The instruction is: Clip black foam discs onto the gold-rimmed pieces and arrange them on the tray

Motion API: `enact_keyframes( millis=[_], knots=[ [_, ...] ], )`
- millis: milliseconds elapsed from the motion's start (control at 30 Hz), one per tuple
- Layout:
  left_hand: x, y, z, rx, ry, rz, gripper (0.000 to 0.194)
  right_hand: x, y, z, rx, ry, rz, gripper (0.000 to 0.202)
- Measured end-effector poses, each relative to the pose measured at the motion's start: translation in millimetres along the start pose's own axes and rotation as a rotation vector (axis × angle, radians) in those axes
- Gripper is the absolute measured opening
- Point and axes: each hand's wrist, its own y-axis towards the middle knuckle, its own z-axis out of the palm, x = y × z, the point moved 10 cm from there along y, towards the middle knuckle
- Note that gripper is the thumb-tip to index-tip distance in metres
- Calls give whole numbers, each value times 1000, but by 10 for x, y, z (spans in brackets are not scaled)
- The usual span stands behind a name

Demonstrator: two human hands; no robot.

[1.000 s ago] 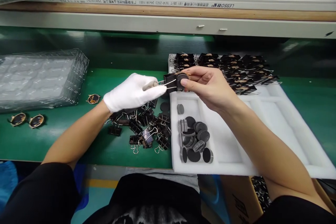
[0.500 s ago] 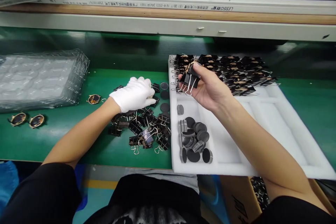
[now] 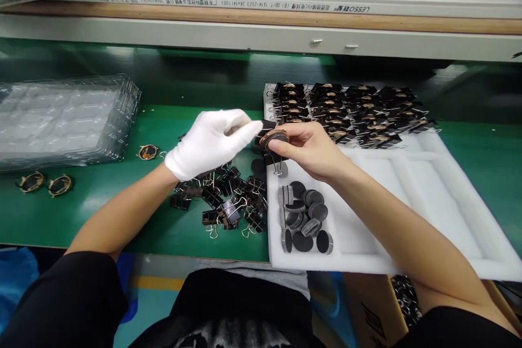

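My left hand (image 3: 214, 138), in a white glove, pinches a black binder clip (image 3: 268, 125) at the upper left edge of a round gold-rimmed watch case (image 3: 274, 136). My bare right hand (image 3: 316, 147) grips that watch case between thumb and fingers, with a dark round disc against its face. Another binder clip (image 3: 278, 165) is on its lower side, wire handles pointing down. Whether the upper clip bites on the case is hidden by the fingers. Below my left hand lies a heap of loose binder clips (image 3: 230, 209) on the green table (image 3: 134, 223).
A white foam tray (image 3: 359, 174) holds rows of clipped watch cases (image 3: 330, 103) at the back and loose dark discs (image 3: 314, 212) at front left. Several loose watch cases (image 3: 60, 185) and stacked clear plastic trays (image 3: 69, 119) are leftward. A shelf edge (image 3: 204, 30) crosses behind.
My left hand has risen from the clip heap and moved right with a binder clip. My right hand has shifted left and down, turning the watch case's round face toward me.
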Motion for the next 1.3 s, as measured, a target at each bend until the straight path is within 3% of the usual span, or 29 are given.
enact_keyframes(
  millis=[133,267,333,500,633,733,1100,1300],
  knots=[
    [163,10,-99,-53,93,-89,37,110,5,-57,-77,-44,-71,34],
    [183,38,82,159,6,-102,44,153,8,-26,-55,-59,-100,33],
    [147,48,110,176,-66,-89,47,164,2,6,-21,-41,-106,31],
    [198,77,-11,41,-192,-105,48,145,-28,84,82,16,-19,34],
    [243,72,-118,-15,-205,-123,52,79,-28,-21,35,-108,86,37],
    [194,56,-108,20,-153,-106,52,88,-5,-70,37,-247,74,35],
    [-50,-26,180,179,90,91,52,192,-110,120,361,-637,-49,24],
    [-82,-42,241,201,124,99,49,236,-140,118,384,-714,-77,32]
  ],
)
